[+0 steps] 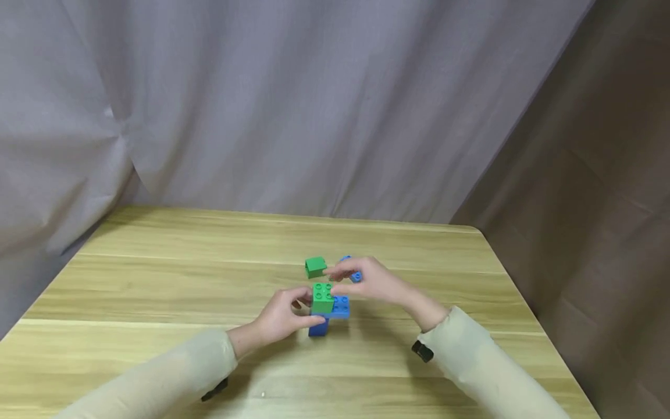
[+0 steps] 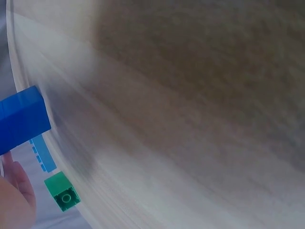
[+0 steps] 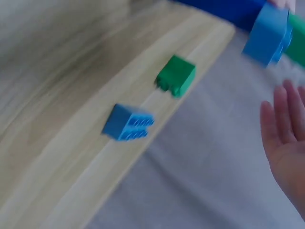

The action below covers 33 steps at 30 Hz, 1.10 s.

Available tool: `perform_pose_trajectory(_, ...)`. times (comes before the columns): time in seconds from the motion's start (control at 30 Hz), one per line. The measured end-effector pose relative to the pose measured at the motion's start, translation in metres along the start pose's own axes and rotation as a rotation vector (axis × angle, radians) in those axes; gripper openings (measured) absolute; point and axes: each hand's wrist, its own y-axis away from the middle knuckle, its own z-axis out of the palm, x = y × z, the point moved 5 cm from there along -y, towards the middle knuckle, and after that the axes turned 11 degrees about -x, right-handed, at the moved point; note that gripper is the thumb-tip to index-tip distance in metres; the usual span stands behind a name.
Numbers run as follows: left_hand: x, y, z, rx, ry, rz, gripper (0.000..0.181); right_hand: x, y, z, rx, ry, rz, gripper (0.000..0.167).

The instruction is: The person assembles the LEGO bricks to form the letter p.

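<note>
Well, left hand (image 1: 282,317): it grips the brick stack, thumb on the near side, other fingers round the back.
Right hand (image 1: 371,282): its fingers are stretched out and loose, with nothing in them; I can't tell if the thumb touches the stack.
Brick stack: it sits right in the left fingers, just left of the right thumb tip and a bit nearer the person; I can't tell if its bottom touches the tabletop (image 1: 209,279).
Top brick: green brick (image 1: 323,301), bumps up, between the two hands.
Middle brick: light blue brick (image 1: 341,308); its long way runs left to right, so one end pokes out past the green, away from the left fingers.
Bottom brick: dark blue brick (image 1: 318,330), just below the left thumb.
Loose green brick (image 1: 316,267): on its side, just past the right fingertips and to their left.
Loose blue brick (image 3: 117,123): on its side on the tabletop, partly hidden behind the right hand in the head view.
Nearer hand: right, for both loose bricks; left, for the stack.
</note>
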Motion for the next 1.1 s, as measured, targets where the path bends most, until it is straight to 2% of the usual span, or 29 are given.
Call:
perform_pose_trajectory(0.1,-0.001,0.000,-0.001,0.012,0.004,-0.012,0.033,0.020,-0.010,-0.014,0.065,-0.090,0.064,0.034)
perform_pose_trajectory(0.2,-0.001,0.000,-0.002,0.018,0.008,-0.018,0.033,0.042,-0.022,-0.020,0.119,-0.116,0.126,0.036)
perform_pose_trajectory(0.47,-0.002,-0.001,-0.001,0.009,0.009,-0.017,0.033,0.078,-0.054,0.000,0.072,-0.095,0.188,0.050)
perform_pose_trajectory(0.73,-0.003,-0.001,-0.001,0.007,0.000,-0.017,0.035,0.090,-0.074,0.016,0.020,-0.111,0.269,0.061)
perform_pose_trajectory(1.1,0.001,-0.002,-0.003,0.005,0.005,-0.016,0.034,0.087,-0.080,0.021,-0.019,-0.082,0.250,0.061)
